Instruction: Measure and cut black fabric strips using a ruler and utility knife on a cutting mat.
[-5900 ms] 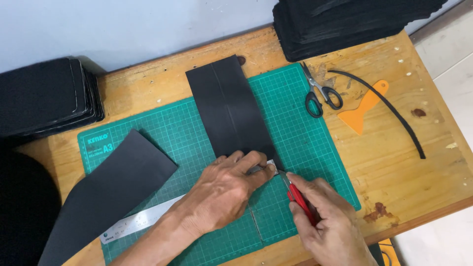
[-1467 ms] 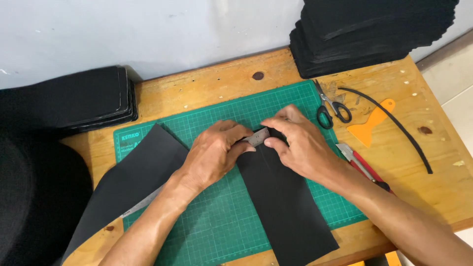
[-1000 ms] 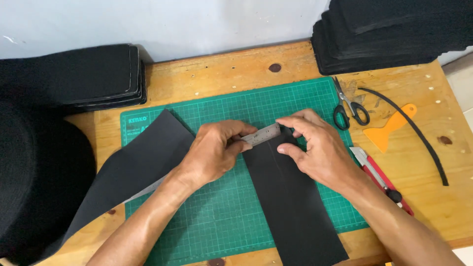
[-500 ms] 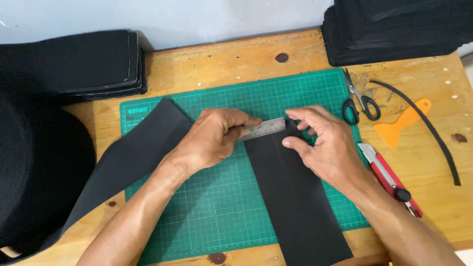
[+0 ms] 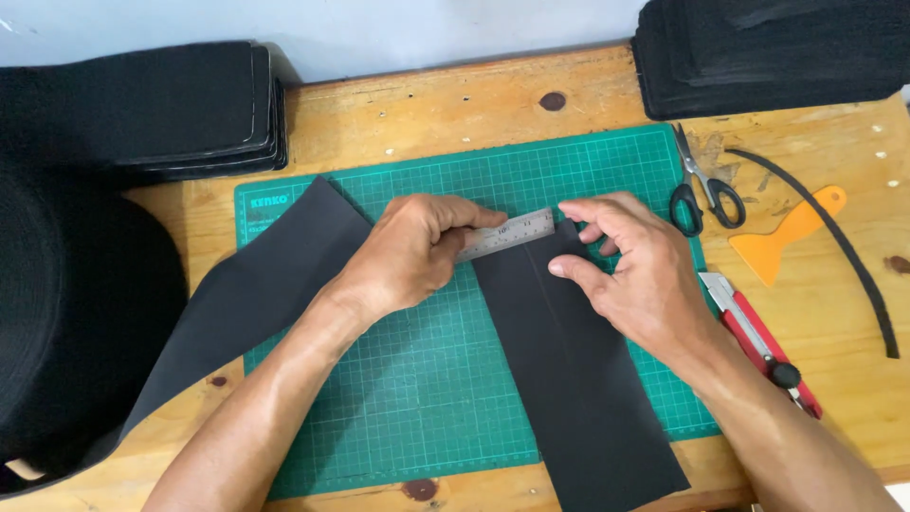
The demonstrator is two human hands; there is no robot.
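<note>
A black strip (image 5: pixel 578 379) of sheet material lies on the green cutting mat (image 5: pixel 569 161), its long axis running from just under the person's fingers down toward the near edge of the wooden surface (image 5: pixel 427 104), leaning a little to the right as it comes nearer. Its far end sits beneath a steel ruler (image 5: pixel 507 234), which lies crosswise to it, tilted up slightly at its right end.

The left hand (image 5: pixel 412 251) covers the ruler's left part, fingers curled and pressed together on the metal. The right hand (image 5: pixel 630 265) rests on the strip's far right corner, fingers loosely spread, forefinger stretched to the ruler's right end and thumb flat on the black material; it grips nothing, only presses.

To the left of the left hand a wider black band (image 5: pixel 256 294) runs diagonally off the mat toward a big dark roll (image 5: pixel 76 313). Just right of the right hand lie black-handled scissors (image 5: pixel 700 185), an orange plastic scraper (image 5: pixel 785 235), a red utility knife (image 5: pixel 763 341) and a thin curved black offcut (image 5: pixel 844 256). Beyond the fingers, stacks of black cut pieces stand at the far left (image 5: pixel 142 104) and far right (image 5: pixel 777 47). A small white printed mark sits in the mat's far left corner.
</note>
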